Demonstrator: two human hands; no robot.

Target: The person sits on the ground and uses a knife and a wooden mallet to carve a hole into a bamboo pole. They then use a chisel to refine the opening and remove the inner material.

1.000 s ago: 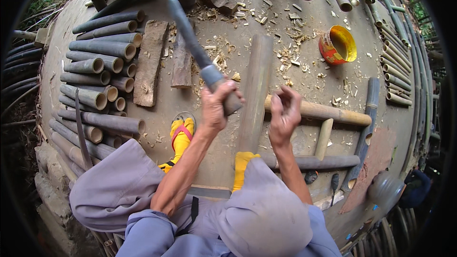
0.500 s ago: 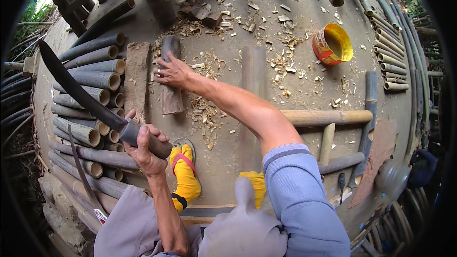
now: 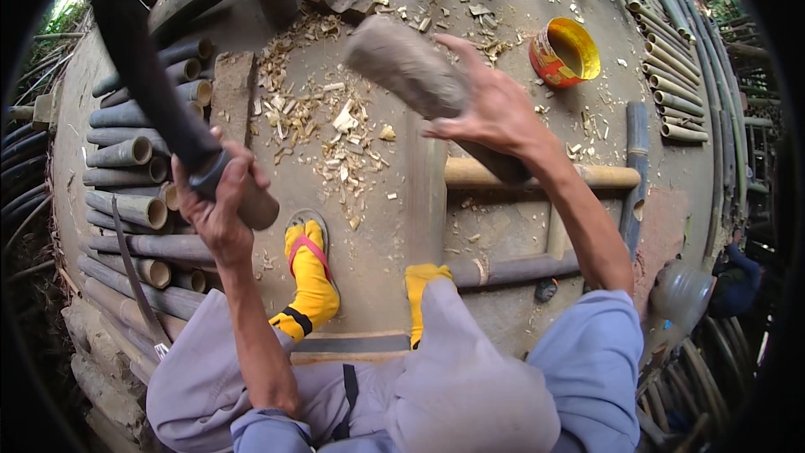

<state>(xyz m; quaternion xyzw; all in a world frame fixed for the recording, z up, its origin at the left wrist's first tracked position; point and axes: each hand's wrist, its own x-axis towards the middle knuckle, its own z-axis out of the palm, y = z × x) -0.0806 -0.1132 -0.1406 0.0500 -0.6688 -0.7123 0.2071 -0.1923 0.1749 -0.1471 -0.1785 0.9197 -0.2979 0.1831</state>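
My left hand (image 3: 220, 205) is closed around the thick handle of a machete (image 3: 147, 67), whose long, dark, curved blade points up toward the far left. Off the ground in my right hand (image 3: 507, 109) is a short wooden block (image 3: 402, 63), gripped near its middle. Its far end is rough and pale brown, its near end dark, and motion blurs it. Below the block lies a bamboo frame (image 3: 587, 176), apart from it. One bamboo pole (image 3: 426, 193) of that frame runs away from my foot, partly covered by the block and hand.
Wood shavings (image 3: 344, 130) litter the ground ahead. Cut bamboo lengths (image 3: 138, 151) are stacked on the left beside a flat slab (image 3: 231, 96). Ahead right stands a red-and-yellow bucket (image 3: 566, 54). A saw (image 3: 134, 273) leans near my left leg; a clear jug (image 3: 681, 294) is at right.
My right hand has picked the wooden block up from the ground at left and swung it right, over the bamboo frame. The machete has risen slightly in my left hand.
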